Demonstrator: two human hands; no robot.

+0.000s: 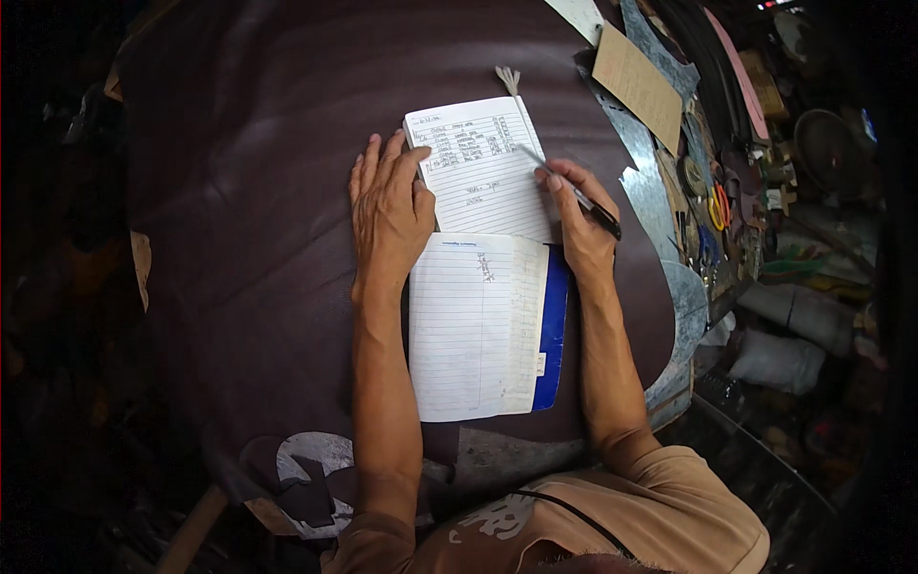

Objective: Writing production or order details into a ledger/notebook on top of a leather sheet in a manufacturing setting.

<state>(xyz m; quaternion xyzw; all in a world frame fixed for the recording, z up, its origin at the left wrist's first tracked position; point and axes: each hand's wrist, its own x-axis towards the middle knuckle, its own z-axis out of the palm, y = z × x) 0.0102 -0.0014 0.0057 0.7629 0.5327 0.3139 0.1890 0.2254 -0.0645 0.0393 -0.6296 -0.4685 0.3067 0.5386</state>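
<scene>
Notebook (478, 258): one, spread flat, thin ruled paper, handwriting above, glossy blue cover (553, 325) showing at lower right; resting on hide (258, 258).
Left hand (390, 206): at notebook's left edge, fingers loosely spread, grasping nothing, one fingertip on the paper.
Right hand (586, 239): at notebook's upper right, fingers pinching one slim pen (601, 218), black and silver; tip over the paper, contact cannot be told.
Hide: one broad dark-brown sheet, smooth, softly creased, beneath notebook.
Tassel (509, 79): one, pale, frayed, beyond notebook's top edge.
Card (639, 86): one, stiff, brown, four-cornered, beyond notebook's upper right.
</scene>
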